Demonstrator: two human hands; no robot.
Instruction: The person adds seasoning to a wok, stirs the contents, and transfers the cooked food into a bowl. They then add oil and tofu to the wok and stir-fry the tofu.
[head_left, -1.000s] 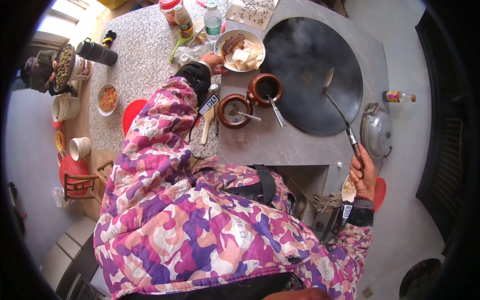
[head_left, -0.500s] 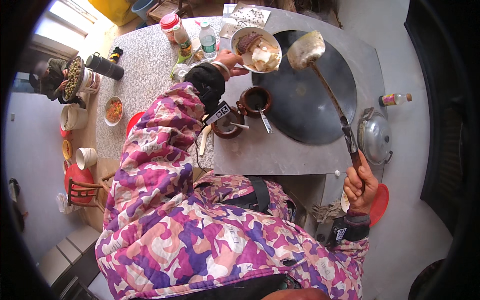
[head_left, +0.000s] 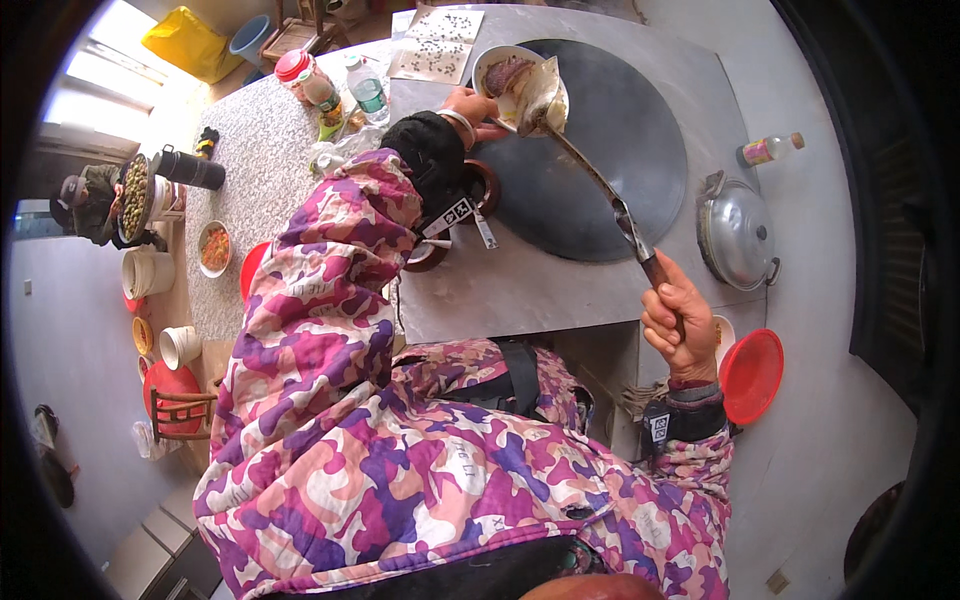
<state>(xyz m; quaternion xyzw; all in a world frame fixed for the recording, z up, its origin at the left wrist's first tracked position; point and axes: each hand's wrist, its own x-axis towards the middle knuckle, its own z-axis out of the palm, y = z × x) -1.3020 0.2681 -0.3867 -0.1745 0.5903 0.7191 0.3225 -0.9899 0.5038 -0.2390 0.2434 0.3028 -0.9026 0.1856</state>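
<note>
My left hand point(head_left: 472, 110) grips the near left side of a white bowl point(head_left: 481, 66) held above the left edge of a big dark wok point(head_left: 610, 180). A dark reddish-brown piece point(head_left: 507, 74) and pale white pieces lie in the bowl. With my right hand point(head_left: 680, 318) I hold the wooden grip of a long metal wok spatula point(head_left: 590, 178), fingers wrapped round it. Its whitish-smeared head is tilted over the bowl's right part, covering some of the food. Below my left wrist, two brown clay pots point(head_left: 487, 184) are partly hidden by the sleeve.
Right of the wok stand a lidded aluminium pot point(head_left: 738, 232), a lying bottle point(head_left: 770, 150) and a red basin point(head_left: 752, 376). To the left are a plastic bottle point(head_left: 368, 92), a red-lidded jar point(head_left: 294, 68) and a bowl of orange-red food point(head_left: 214, 248). Another person point(head_left: 92, 205) is at far left.
The spatula has swung left from above the wok to the bowl, and its head has tipped over it. The bowl stays in my left hand. The whole view has shifted slightly.
</note>
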